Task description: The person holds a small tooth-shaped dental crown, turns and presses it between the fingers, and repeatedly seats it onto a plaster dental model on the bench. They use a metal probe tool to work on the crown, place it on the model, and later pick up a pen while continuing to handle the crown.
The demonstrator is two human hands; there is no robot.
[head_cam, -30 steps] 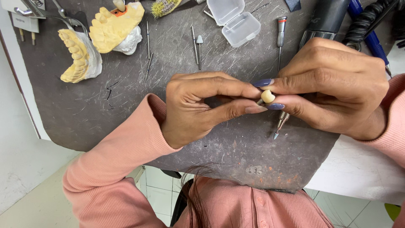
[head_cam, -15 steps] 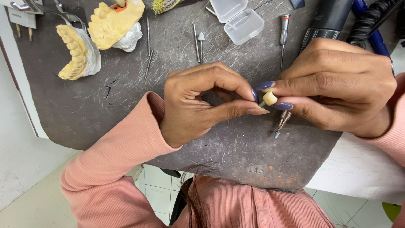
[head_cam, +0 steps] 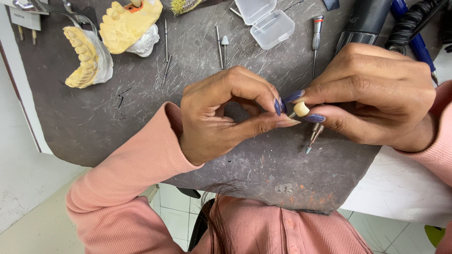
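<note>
Both hands meet over a small cream tooth crown above the desk's near edge.

The tooth crown (head_cam: pixel 301 109) sits pinched between the right hand (head_cam: pixel 376 96) thumb and forefinger; the left hand (head_cam: pixel 226 117) fingers press together at its side, touching it. Just below lies a blue-tipped bur (head_cam: pixel 312 138) on the dark mat (head_cam: pixel 117 127). Toward the far edge sit a clear plastic box (head_cam: pixel 266 22) and, at the far left corner, yellow dental casts (head_cam: pixel 108 40).
</note>
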